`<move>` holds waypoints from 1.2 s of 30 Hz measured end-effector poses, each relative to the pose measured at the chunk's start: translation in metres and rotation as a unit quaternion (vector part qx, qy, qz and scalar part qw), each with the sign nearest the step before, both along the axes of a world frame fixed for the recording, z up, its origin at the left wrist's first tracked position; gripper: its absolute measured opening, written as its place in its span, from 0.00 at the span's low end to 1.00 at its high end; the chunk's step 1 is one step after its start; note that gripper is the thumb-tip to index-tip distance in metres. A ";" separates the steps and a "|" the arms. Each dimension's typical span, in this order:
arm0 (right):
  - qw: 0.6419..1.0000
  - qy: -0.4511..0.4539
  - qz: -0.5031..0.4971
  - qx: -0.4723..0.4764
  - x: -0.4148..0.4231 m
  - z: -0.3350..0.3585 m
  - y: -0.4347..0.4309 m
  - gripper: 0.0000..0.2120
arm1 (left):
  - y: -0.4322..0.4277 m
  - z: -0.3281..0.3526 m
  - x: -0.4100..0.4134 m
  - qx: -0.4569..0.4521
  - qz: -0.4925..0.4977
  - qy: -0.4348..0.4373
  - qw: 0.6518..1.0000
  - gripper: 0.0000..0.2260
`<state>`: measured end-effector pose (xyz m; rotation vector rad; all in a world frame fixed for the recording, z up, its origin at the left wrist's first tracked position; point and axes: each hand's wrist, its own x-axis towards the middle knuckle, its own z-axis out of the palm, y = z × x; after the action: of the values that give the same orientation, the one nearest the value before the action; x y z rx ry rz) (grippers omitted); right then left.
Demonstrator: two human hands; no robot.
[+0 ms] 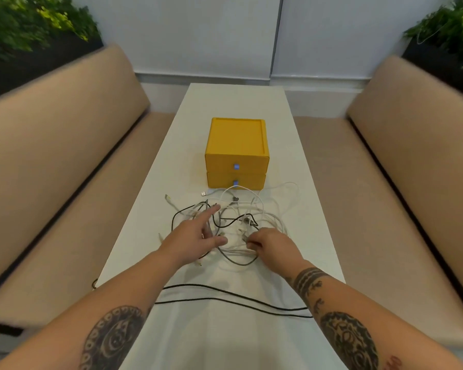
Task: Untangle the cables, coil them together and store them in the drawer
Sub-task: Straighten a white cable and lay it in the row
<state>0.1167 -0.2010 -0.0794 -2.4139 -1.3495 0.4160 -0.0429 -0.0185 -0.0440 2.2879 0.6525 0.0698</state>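
Observation:
A tangle of white, grey and black cables [241, 217] lies on the white table [299, 236] in front of a yellow two-drawer box [237, 153]. Both drawers are closed. My left hand [195, 236] reaches over the left side of the tangle with its index finger stretched out and touching the cables. My right hand [270, 245] has its fingers curled on white and grey strands at the tangle's near right side. A long black cable [238, 297] runs across the table under my forearms.
Beige padded benches [65, 182] flank the narrow table on both sides. The table's side edges are close to the cables. Green plants [25, 25] stand in the back corners. Bare tabletop lies behind the yellow box.

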 end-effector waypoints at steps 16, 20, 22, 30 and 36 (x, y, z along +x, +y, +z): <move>0.867 0.232 -0.194 0.396 0.058 0.149 0.043 0.11 | 0.042 0.004 0.051 0.239 0.083 0.078 0.964 0.26; 0.814 0.273 -0.194 0.475 0.063 0.188 0.055 0.11 | 0.036 0.032 0.064 0.238 0.088 0.024 0.967 0.24; 0.793 0.290 -0.177 0.506 0.058 0.207 0.060 0.10 | 0.029 0.050 0.070 0.175 0.065 -0.043 0.981 0.21; 0.737 0.357 -0.148 0.555 0.047 0.235 0.072 0.07 | 0.003 0.119 0.084 -0.154 -0.025 -0.203 0.967 0.09; 0.600 0.479 -0.178 0.615 0.063 0.246 0.051 0.07 | 0.007 0.126 0.077 -0.121 -0.046 -0.177 0.976 0.07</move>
<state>0.1795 -0.1504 0.1670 -0.8727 -0.2943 0.3591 0.0344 -0.0111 0.0820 1.9986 0.3469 0.3288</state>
